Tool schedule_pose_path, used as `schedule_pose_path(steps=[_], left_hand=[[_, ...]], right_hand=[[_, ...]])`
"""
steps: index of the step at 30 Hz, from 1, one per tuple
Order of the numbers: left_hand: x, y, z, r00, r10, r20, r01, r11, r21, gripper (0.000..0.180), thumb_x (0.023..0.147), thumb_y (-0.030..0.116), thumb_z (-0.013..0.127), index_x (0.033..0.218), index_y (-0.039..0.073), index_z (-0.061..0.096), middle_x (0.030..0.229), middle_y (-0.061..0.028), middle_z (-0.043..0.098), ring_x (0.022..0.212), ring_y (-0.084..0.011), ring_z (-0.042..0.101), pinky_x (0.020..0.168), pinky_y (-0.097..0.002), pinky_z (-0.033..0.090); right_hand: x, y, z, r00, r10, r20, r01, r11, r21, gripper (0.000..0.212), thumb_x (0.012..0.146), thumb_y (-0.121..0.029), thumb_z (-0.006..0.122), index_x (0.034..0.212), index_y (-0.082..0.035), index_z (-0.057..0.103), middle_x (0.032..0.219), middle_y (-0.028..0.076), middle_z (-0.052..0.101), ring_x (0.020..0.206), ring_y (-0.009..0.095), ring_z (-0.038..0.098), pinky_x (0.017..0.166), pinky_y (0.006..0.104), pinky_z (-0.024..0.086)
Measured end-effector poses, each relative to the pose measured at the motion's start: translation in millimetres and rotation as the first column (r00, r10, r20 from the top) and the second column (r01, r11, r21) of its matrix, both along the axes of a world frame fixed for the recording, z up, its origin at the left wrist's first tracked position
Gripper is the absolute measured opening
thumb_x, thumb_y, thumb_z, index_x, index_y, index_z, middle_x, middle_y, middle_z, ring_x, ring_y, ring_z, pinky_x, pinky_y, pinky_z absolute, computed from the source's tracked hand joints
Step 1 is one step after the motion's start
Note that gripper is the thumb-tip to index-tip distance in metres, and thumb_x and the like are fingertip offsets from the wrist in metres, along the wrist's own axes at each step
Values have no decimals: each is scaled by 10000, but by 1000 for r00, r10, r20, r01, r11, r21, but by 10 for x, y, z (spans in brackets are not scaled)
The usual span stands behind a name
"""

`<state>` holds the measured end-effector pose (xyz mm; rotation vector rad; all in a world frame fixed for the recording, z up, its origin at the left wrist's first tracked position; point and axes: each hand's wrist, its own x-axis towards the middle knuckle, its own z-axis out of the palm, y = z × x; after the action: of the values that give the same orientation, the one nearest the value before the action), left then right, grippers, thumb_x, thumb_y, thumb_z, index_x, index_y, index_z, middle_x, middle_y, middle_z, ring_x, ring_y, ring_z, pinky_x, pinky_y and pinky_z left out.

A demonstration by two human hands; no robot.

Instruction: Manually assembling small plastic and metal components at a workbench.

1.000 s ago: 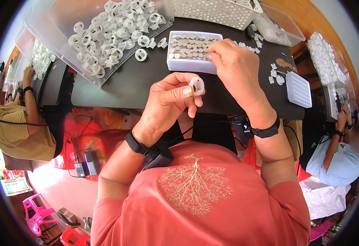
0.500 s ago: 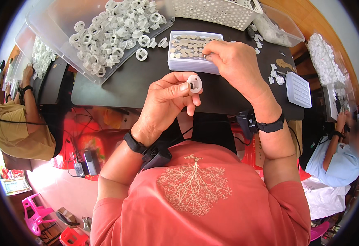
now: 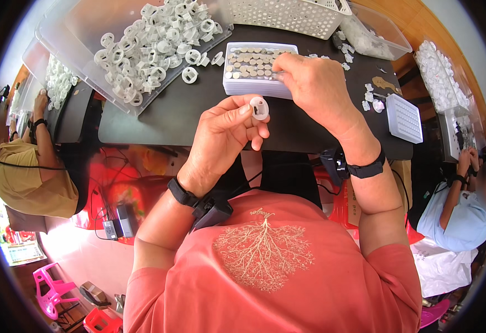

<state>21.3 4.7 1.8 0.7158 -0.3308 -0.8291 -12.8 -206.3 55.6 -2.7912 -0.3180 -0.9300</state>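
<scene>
Translucent plastic housing point(image 3: 262, 109): in the head view, the left hand point(image 3: 220, 125) pinches it, nearer than the white tray stack point(image 3: 254, 87). The right hand point(image 3: 320, 91) curls over the tray's right side, apparently picking button cells point(image 3: 252, 70); whether it grips one I cannot tell. The next move seems to need a clean single-cell pinch.

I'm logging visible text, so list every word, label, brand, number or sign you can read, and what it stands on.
Red shirt: one script word above the tree print, which I won't transcribe.
Power adapter: label too small to read.
Printed sheet, lower left: too blurred to read.
Cardboard box: marks too small to read.
Round discs: no lettering legible.
White plastic piece in the left hand: no lettering legible.
</scene>
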Motion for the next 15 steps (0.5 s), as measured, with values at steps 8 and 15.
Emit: schedule_pose_path(steps=[8,15], left_hand=[[12,-3,-8,1000,-17,-13,17,1000,-1,284,996,173,606,1172,-50,604,1000,-152,675,793,-243,677,609,-315,526],[15,8,-12,999,-18,-31,18,1000,-8,293,992,174,612,1180,-51,602,990,-153,677,790,-245,676,608,-319,526]], right_hand=[[6,27,39,995,83,-59,-78,994,75,77,803,-168,698,782,-104,663,663,89,662,649,315,673,551,427,498],[90,-17,260,941,80,-328,-58,995,76,78,774,-176,700,815,-110,687,699,109,673,679,320,672,603,454,499]])
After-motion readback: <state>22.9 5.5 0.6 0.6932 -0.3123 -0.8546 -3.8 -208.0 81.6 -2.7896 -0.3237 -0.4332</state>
